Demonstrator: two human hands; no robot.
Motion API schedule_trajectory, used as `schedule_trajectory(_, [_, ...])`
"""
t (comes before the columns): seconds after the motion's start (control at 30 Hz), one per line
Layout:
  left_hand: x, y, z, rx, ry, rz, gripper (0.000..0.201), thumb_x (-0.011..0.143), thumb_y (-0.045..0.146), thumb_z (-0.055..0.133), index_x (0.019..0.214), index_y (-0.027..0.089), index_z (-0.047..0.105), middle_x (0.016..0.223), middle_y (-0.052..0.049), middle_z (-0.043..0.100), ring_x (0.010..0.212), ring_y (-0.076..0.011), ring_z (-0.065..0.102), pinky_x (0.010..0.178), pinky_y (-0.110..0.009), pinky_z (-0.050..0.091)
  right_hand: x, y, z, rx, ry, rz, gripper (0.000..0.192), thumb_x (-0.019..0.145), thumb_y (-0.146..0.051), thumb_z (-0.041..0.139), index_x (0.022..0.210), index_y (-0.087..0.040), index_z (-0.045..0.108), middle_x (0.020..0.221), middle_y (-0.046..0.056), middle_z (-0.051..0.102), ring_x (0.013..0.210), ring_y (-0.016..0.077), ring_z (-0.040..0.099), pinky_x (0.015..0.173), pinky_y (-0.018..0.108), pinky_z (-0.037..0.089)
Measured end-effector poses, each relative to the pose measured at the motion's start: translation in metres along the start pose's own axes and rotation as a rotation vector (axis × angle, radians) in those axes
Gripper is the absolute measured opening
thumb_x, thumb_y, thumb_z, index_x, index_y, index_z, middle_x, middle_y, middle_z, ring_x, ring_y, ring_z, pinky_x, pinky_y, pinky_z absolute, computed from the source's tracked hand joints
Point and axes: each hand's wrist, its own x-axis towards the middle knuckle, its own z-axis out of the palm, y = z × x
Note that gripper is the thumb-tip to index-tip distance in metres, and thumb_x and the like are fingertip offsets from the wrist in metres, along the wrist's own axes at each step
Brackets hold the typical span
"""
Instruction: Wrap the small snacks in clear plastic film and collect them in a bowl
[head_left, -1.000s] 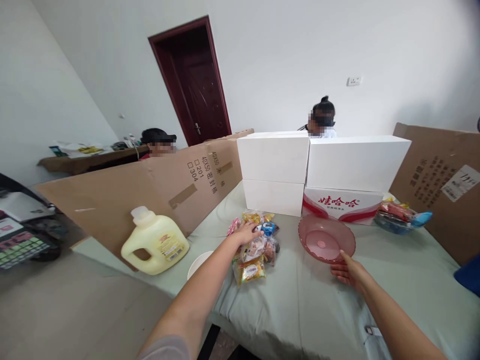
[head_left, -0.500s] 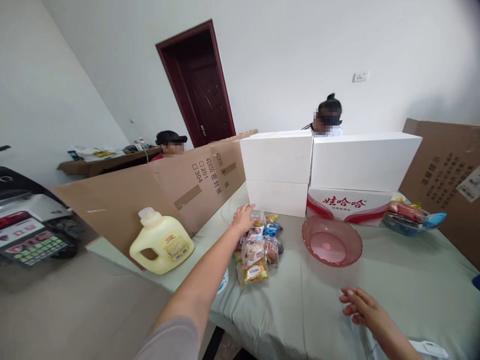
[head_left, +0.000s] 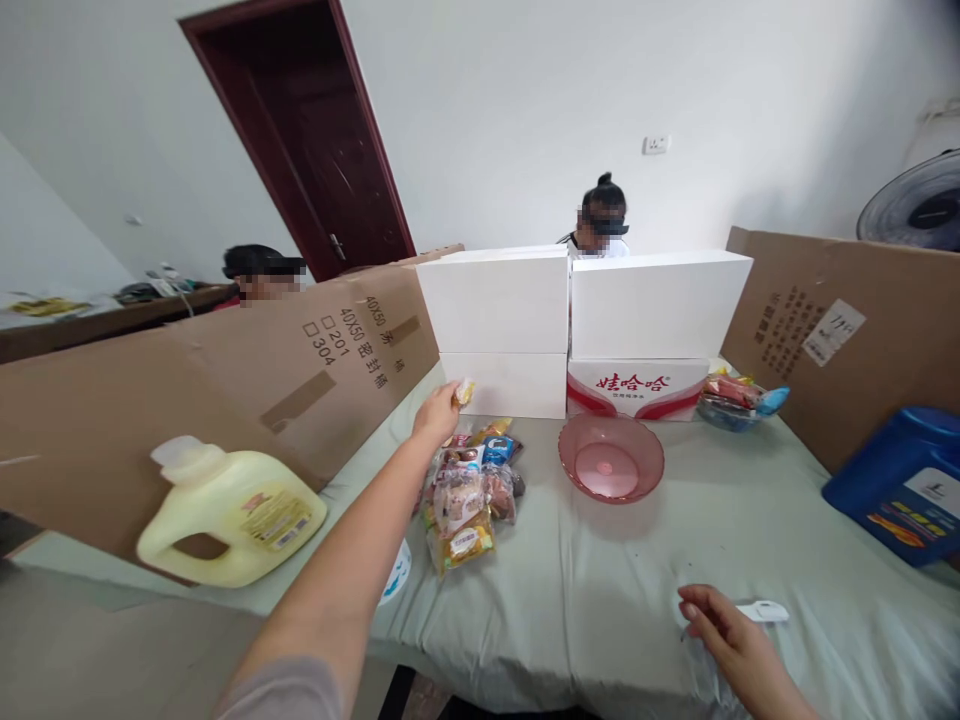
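We've got our left hand (head_left: 439, 410) pinched round a small yellow snack (head_left: 465, 392), lifted just above the snack pile (head_left: 469, 490) on the worktop (head_left: 600, 570). Right hand (head_left: 724, 640) rests loosely curled, holding nothing, near a white clip (head_left: 761, 611).

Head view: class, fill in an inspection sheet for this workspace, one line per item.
Surface: table under a pale green cloth.
Job's things: small yellow snack packet in the left hand, raised above the snack pile; empty pink bowl beside it.
Clutter: yellow jug, blue jug, white boxes, second snack dish.
Grips: left pinches the packet; right hand rests near a small white object.
Cables: nothing seen.
Surroundings: cardboard screens, two other people, door, fan.
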Motion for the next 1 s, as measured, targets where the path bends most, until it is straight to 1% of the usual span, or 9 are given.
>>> schedule_trajectory(0.1, [-0.044,0.038,0.010,-0.036,0.095,0.146,0.051,0.090,0.012,0.046,0.140,0.022,0.043,0.142,-0.007,0.048,0.133,-0.0241,0.042,0.113,-0.040,0.031,-0.001,0.012,-0.019,-0.312,0.170,-0.197,0.035,0.086,-0.046,0.045,0.100,-0.023,0.067,0.102,0.008,0.070,0.096,0.0240,0.064,0.088,0.040,0.050])
schedule_trajectory(0.23, [-0.142,0.095,0.082,-0.141,0.020,0.534,0.049,0.086,0.008,0.045,0.132,0.024,0.051,0.128,-0.006,0.059,0.121,-0.0253,0.052,0.108,-0.044,0.039,-0.004,0.026,-0.030,-0.672,0.285,-0.296,0.034,0.083,-0.024,0.041,0.104,-0.022,0.069,0.111,0.010,0.067,0.104,0.0281,0.059,0.090,0.046,0.046])
schedule_trajectory(0.33, [-0.207,0.119,0.141,-0.134,-0.053,0.543,0.046,0.087,0.009,0.046,0.128,0.029,0.055,0.130,-0.009,0.055,0.119,-0.0292,0.052,0.098,-0.050,0.048,-0.009,0.034,-0.034,-0.793,0.269,-0.280,0.034,0.084,-0.019,0.042,0.106,-0.023,0.069,0.111,0.009,0.067,0.103,0.0282,0.058,0.089,0.045,0.044])
schedule_trajectory(0.43, [-0.243,0.122,0.174,-0.174,-0.093,0.565,0.055,0.083,0.012,0.055,0.134,0.031,0.048,0.131,-0.010,0.051,0.126,-0.0332,0.046,0.097,-0.054,0.048,-0.012,0.033,-0.037,-0.821,0.251,-0.287,0.031,0.088,-0.020,0.043,0.106,-0.025,0.069,0.103,0.009,0.068,0.096,0.0263,0.059,0.089,0.045,0.042])
schedule_trajectory(0.6, [-0.259,0.101,0.175,-0.430,-0.035,0.679,0.072,0.083,0.012,0.056,0.146,0.023,0.024,0.138,-0.016,0.044,0.135,-0.0312,0.038,0.104,-0.053,0.043,-0.010,-0.009,-0.019,-0.650,0.207,-0.386,0.033,0.094,-0.024,0.037,0.115,-0.023,0.064,0.101,0.009,0.066,0.089,0.0219,0.061,0.086,0.040,0.047])
schedule_trajectory(0.7, [-0.261,0.092,0.171,-0.503,0.021,0.523,0.067,0.087,0.016,0.054,0.145,0.021,0.020,0.135,-0.017,0.045,0.129,-0.0286,0.045,0.102,-0.050,0.045,-0.006,-0.051,0.007,-0.602,0.096,-0.475,0.038,0.096,-0.021,0.034,0.127,-0.025,0.056,0.107,0.008,0.064,0.084,0.0183,0.063,0.076,0.031,0.050])
schedule_trajectory(0.8, [-0.262,0.089,0.172,-0.546,-0.045,0.380,0.055,0.089,0.021,0.055,0.138,0.021,0.030,0.126,-0.015,0.053,0.117,-0.0259,0.055,0.096,-0.045,0.050,-0.002,-0.077,0.023,-0.729,-0.027,-0.543,0.040,0.091,-0.012,0.039,0.124,-0.023,0.059,0.096,0.007,0.066,0.075,0.0181,0.062,0.069,0.030,0.049])
schedule_trajectory(0.9, [-0.260,0.087,0.172,-0.576,-0.114,0.372,0.043,0.090,0.022,0.055,0.130,0.022,0.041,0.118,-0.012,0.058,0.110,-0.0242,0.059,0.093,-0.042,0.051,0.000,-0.065,0.009,-0.795,-0.060,-0.493,0.042,0.087,-0.010,0.040,0.120,-0.023,0.062,0.089,0.005,0.066,0.072,0.0175,0.063,0.067,0.029,0.047])
schedule_trajectory(1.0, [-0.257,0.086,0.171,-0.590,-0.111,0.403,0.042,0.092,0.025,0.054,0.132,0.023,0.041,0.118,-0.012,0.058,0.109,-0.0243,0.058,0.092,-0.043,0.051,-0.003,-0.025,-0.029,-0.774,-0.027,-0.360,0.040,0.090,-0.017,0.037,0.120,-0.025,0.063,0.094,0.006,0.066,0.076,0.0181,0.064,0.072,0.030,0.048])
